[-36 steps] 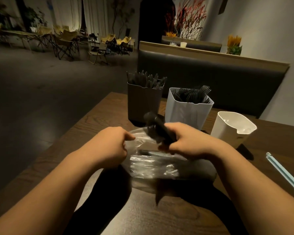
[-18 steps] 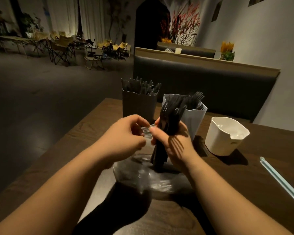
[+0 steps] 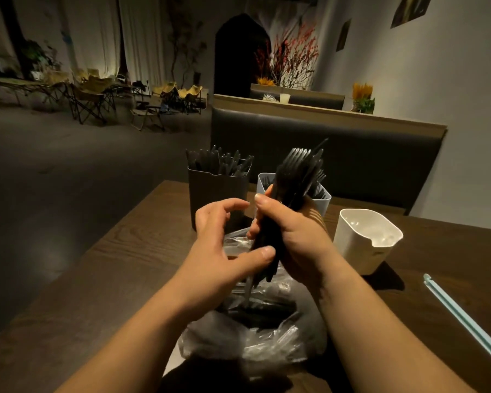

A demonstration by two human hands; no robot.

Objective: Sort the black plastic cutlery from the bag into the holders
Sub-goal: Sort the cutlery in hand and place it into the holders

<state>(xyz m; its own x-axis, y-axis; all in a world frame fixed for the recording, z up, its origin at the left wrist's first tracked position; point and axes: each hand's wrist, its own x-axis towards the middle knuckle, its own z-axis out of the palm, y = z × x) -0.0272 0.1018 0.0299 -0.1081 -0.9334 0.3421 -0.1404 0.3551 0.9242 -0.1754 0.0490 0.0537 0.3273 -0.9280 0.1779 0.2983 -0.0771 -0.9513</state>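
On my far left the table (image 3: 119, 259) ends, and past that edge there is only floor, so I should not swing that way. The dark holder (image 3: 217, 194) stands at the back, full of black cutlery, with its tips poking up. My left hand (image 3: 219, 251) is in front of it. Its fingers are loose and spread, gripping nothing, and its thumb is right by the bottom of the handles. Under both hands lies the clear bag (image 3: 255, 336), with more black pieces in it. My right hand (image 3: 295, 231) squeezes a bunch of forks (image 3: 292, 188) tight and holds them upright above the bag, prongs on top. I think I am sorting this bunch now. Next I should tidy the handles with my left hand, then lift the bunch over the pale holder (image 3: 323, 200) just behind, which already has forks in it, and drop them in. That holder looks quite full, so I must go in straight. Further right the white holder (image 3: 363, 239) looks empty, with bare table around it. A thin blue stick (image 3: 462, 316) lies far right, well away.
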